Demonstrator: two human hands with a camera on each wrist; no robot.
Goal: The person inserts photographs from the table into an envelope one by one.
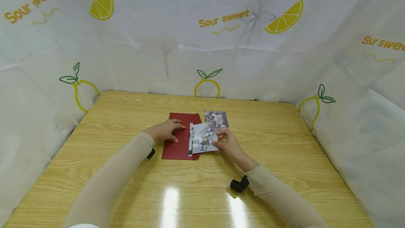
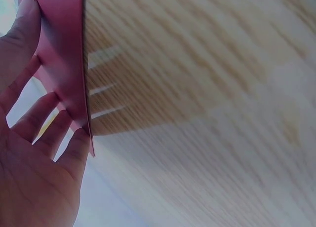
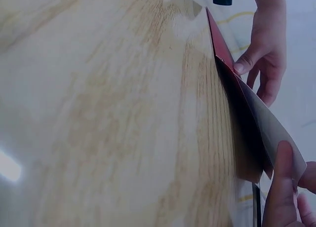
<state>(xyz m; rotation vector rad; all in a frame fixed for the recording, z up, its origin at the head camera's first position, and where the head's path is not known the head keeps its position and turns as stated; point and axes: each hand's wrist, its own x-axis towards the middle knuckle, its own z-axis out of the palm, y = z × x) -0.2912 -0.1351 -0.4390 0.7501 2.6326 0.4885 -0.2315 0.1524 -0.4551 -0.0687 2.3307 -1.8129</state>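
Note:
A red envelope (image 1: 177, 149) lies flat on the wooden table. My left hand (image 1: 165, 129) rests on its left part, fingers spread and pressing the surface; the left wrist view shows the fingertips on the red paper (image 2: 61, 49). Between thumb and fingers, my right hand (image 1: 228, 146) pinches the right edge of a printed picture card (image 1: 202, 133). This card overlaps the envelope's right side, its edge raised in the right wrist view. Under its left edge a strip of another card (image 1: 190, 152) shows. Another picture card (image 1: 218, 116) lies behind, partly covered.
The wooden table (image 1: 269, 133) extends around the cards on all sides. White curtain (image 1: 158, 62) with lemon prints hangs behind and at both sides. Black wrist-worn devices (image 1: 239, 184) sit by the wrists, close to the tabletop.

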